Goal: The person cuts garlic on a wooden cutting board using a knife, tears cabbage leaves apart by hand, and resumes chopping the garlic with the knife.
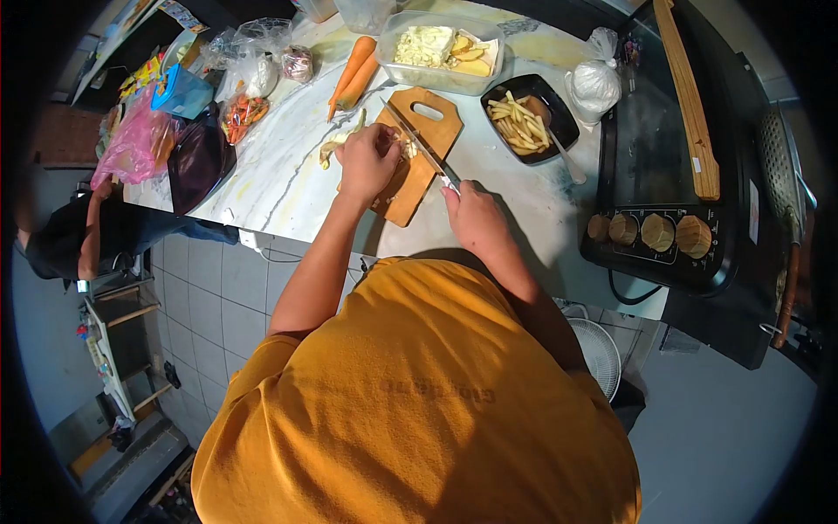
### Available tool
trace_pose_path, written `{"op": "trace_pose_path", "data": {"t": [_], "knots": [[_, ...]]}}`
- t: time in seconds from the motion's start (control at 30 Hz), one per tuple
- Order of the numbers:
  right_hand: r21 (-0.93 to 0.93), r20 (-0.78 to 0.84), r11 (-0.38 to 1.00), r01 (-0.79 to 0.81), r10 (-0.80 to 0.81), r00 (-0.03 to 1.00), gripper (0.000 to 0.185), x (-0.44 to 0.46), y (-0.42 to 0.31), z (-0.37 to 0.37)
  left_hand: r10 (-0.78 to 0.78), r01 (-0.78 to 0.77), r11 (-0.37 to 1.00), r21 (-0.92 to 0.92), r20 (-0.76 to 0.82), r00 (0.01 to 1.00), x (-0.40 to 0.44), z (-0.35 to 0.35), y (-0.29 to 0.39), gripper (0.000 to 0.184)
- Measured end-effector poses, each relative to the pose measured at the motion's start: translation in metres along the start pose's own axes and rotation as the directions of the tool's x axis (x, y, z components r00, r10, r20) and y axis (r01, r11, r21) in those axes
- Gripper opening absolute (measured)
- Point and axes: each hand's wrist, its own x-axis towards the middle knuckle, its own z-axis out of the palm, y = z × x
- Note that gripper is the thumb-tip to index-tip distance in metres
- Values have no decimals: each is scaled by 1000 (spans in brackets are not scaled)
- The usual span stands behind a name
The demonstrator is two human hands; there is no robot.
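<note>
My right hand (477,215) is wrapped round the handle of a knife (417,140), whose long blade slants across the wooden cutting board (404,207). On the left part of the board, my left hand (369,161) has its fingers pinched together; what they hold, if anything, is hidden. Small pale chopped bits (408,150) lie between those fingers and the blade. Yellowish-green peelings (332,147) rest on the marble counter just left of my left hand. Two carrots (353,74) lie beyond the board.
A plastic container (443,80) of cut pale food stands at the back. Right of the board is a black bowl (530,120) of pale strips with a spoon. A black oven (672,175) bounds the right side, bags (244,109) the left. Another person's arm (90,231) shows at far left.
</note>
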Motion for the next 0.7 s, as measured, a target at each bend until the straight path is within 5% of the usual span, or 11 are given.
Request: {"op": "trace_pose_path", "data": {"t": [0.7], "knots": [[-13,26,1000,-6,6,1000,42,-6,-5,-12,225,-230,966,116,52,973,-4,-4,-8,13]]}}
